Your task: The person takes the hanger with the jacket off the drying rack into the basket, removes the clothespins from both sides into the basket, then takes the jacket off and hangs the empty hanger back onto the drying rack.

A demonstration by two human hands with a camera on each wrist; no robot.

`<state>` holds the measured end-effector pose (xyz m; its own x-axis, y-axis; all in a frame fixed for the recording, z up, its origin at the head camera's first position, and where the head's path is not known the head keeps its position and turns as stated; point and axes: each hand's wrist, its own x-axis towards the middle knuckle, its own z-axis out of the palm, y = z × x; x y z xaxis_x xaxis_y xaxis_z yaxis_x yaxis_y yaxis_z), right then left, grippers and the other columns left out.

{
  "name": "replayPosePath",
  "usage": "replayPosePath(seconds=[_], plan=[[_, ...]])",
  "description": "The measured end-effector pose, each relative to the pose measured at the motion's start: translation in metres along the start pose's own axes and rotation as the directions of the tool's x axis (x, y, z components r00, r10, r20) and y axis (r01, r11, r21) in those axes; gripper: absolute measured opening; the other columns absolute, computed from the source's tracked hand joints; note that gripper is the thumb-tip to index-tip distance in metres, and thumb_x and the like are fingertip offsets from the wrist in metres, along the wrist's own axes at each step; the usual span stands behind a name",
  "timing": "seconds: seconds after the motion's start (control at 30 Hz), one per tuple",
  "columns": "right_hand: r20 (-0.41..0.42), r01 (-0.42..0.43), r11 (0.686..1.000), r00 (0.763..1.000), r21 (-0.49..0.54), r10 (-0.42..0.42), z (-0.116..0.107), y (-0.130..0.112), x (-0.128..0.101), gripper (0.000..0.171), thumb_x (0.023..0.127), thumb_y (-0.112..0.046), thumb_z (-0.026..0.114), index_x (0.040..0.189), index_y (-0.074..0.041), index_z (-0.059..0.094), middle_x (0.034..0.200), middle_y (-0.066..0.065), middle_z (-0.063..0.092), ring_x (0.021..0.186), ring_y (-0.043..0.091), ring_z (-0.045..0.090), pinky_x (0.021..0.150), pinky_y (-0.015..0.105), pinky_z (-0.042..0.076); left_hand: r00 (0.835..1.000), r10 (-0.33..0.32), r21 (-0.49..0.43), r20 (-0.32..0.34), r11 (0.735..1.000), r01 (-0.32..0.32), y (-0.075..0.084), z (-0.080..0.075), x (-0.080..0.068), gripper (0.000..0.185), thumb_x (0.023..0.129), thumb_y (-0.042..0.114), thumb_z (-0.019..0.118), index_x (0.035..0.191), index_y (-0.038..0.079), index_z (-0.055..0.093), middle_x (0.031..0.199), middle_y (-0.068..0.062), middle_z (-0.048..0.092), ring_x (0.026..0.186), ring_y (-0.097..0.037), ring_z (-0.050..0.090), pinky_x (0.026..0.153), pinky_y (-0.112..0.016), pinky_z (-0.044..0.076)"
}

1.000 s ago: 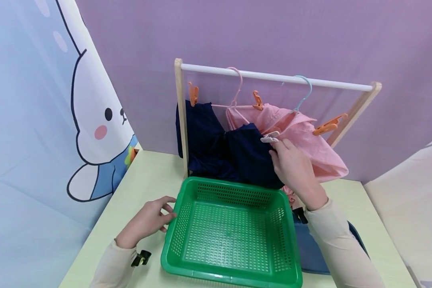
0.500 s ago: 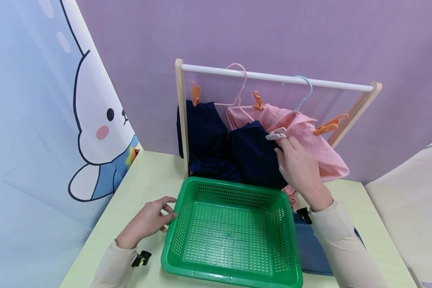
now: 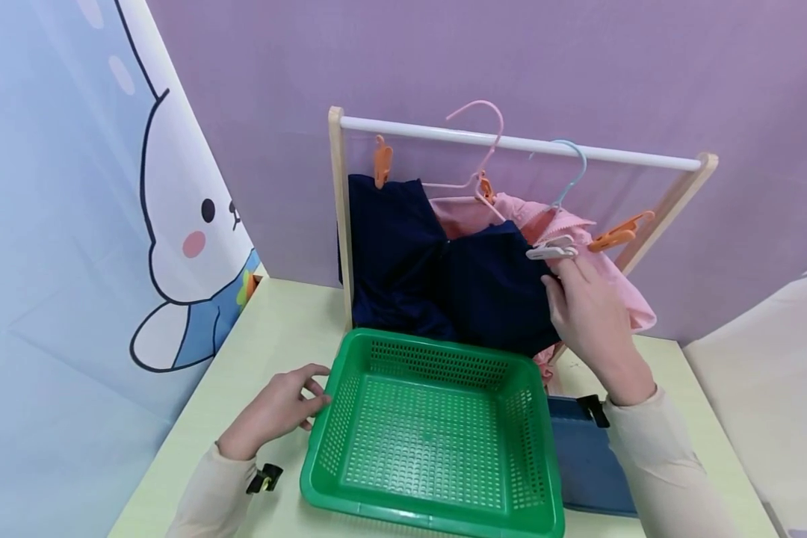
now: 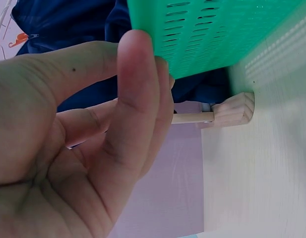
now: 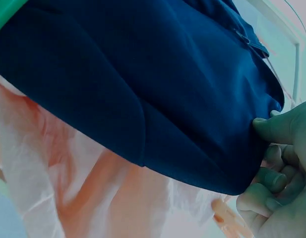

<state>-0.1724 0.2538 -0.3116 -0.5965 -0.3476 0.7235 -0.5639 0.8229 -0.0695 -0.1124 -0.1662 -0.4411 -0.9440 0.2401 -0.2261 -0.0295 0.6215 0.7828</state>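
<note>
1. Rack [image 3: 339,224] of pale wood with a white rail [image 3: 619,152] stands at the back of the light green table [image 3: 276,329]; we see it carrying the hanging clothes.
2. Navy garment [image 3: 444,276] hangs from the pink hanger [image 3: 474,138], whose hook sits tilted and raised above the rail. An orange clip [image 3: 379,161] pins its left corner. Its lower edge drapes just behind the basket's far wall, so we judge it would drop inside if let go.
3. Green basket [image 3: 430,441], perforated plastic, sits on the table directly in front of the rack, nothing in it.
4. Pink garment [image 3: 612,276] hangs behind and right of the navy one, on a blue hanger [image 3: 571,168] with another orange clip [image 3: 615,235].
5. Blue folded item [image 3: 585,463] lies on the table, right of the basket and under the right forearm.
6. Right hand [image 3: 588,314] is raised at the navy garment's upper right corner, fingers curled and pinching a white clip [image 3: 551,250] there; the wrist view shows the fingertips bunched at the cloth's edge.
7. Left hand [image 3: 279,411] rests against the basket's left wall, fingers loosely extended and touching the rim, apparently steadying it.
</note>
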Motion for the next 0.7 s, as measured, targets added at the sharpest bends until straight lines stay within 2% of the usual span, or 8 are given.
replayPosePath(seconds=[0.2,0.33,0.5,0.7], plan=[[-0.048,0.061,0.998,0.997,0.024,-0.059,-0.008,0.009,-0.007,0.012,0.092,0.001,0.062,0.103,0.006,0.059,0.100,0.022,0.060,0.093,0.040,0.056,0.076,0.052,0.046,1.000,-0.016,0.005,-0.002,1.000,0.016,0.002,0.000,0.000,0.042,0.096,0.006,0.066,0.137,0.003,0.054,0.094,-0.006,0.066,0.057,-0.016,0.065,0.055,-0.031,0.056],[-0.047,0.037,0.999,0.998,-0.018,-0.038,-0.014,0.015,-0.016,0.011,0.094,-0.002,0.062,0.102,0.005,0.060,0.099,0.021,0.060,0.084,0.037,0.056,0.071,0.050,0.046,0.999,-0.035,0.000,-0.006,0.999,0.035,0.002,0.001,0.001,0.042,0.096,0.006,0.065,0.137,0.004,0.054,0.093,-0.006,0.065,0.057,-0.017,0.065,0.056,-0.032,0.056],[-0.059,-0.029,0.998,0.998,-0.058,0.026,-0.023,0.021,-0.030,0.011,0.091,-0.002,0.066,0.100,0.003,0.060,0.085,0.017,0.056,0.067,0.032,0.049,0.057,0.047,0.041,0.999,-0.051,0.004,-0.003,0.999,0.051,0.002,0.001,0.002,0.042,0.096,0.006,0.065,0.137,0.004,0.054,0.094,-0.005,0.065,0.057,-0.017,0.064,0.056,-0.032,0.056],[-0.046,-0.052,0.996,0.998,-0.070,0.048,-0.032,0.028,-0.040,0.013,0.090,0.000,0.066,0.100,0.005,0.060,0.078,0.015,0.051,0.068,0.030,0.046,0.055,0.046,0.038,0.998,-0.056,0.013,-0.004,0.998,0.057,0.002,0.002,0.004,0.043,0.096,0.006,0.065,0.137,0.005,0.054,0.094,-0.005,0.065,0.056,-0.017,0.064,0.057,-0.032,0.056]])
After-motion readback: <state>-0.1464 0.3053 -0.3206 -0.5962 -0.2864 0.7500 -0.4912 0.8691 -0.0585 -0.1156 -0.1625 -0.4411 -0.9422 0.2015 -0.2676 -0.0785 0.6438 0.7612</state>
